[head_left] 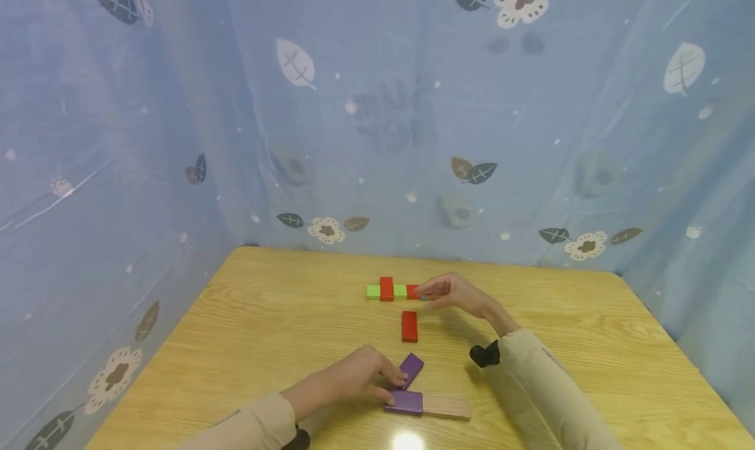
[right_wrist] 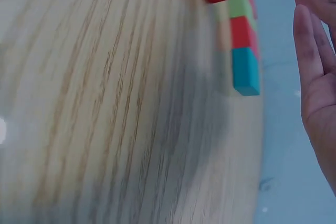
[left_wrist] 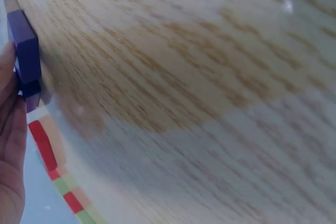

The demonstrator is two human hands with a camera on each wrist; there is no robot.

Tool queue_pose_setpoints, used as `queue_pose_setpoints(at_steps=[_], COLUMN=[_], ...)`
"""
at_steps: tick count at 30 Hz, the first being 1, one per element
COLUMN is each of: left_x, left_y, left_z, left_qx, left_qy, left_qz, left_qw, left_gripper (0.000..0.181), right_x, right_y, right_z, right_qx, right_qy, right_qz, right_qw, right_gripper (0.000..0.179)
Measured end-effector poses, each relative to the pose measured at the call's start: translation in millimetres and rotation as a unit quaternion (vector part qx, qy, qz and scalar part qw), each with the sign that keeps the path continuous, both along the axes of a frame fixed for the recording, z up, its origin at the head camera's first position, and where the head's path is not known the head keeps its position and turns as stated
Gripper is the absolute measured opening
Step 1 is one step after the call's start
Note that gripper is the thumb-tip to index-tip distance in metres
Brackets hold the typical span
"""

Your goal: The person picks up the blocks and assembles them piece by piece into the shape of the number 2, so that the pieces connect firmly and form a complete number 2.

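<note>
Curtained nook, wooden table, blue curtains (flower print)

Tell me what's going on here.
Someone is working by hand on a wooden table. The left hand touches one purple block, end to end with a pale wooden block, and another purple block at an angle. The right hand hovers by a teal block ending a row of green and red blocks. A red block lies apart.
</note>
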State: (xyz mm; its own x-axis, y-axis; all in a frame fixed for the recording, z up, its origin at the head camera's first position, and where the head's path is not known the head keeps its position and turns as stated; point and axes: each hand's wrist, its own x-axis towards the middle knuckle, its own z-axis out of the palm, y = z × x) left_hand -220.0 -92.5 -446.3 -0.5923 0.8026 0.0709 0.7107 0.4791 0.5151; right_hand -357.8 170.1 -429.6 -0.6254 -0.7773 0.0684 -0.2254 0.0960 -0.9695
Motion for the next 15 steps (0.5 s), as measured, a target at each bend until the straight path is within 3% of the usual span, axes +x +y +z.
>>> queue_pose_setpoints(at_steps=[6,15], left_x=[-0.3,-0.9], left_y=[0.2,-1.4], left_z=[-0.6,3.4], left_qx=[0.001,0.000], left_qy=[0.004,0.007], left_qz=[-0.007,-0.005], left_qw=[1.0000,1.0000], left_gripper=[0.035,0.034], right_x=[-12.5,-18.2], right_y=[-13,-27], right_z=[-6.5,-5.8], right_qx=[0.045,0.087], right_qy=[0.008,-0.006], right_qz=[0.061,0.129], right_qw=[0.9971,0.9878], right_gripper=[0.036,0.040])
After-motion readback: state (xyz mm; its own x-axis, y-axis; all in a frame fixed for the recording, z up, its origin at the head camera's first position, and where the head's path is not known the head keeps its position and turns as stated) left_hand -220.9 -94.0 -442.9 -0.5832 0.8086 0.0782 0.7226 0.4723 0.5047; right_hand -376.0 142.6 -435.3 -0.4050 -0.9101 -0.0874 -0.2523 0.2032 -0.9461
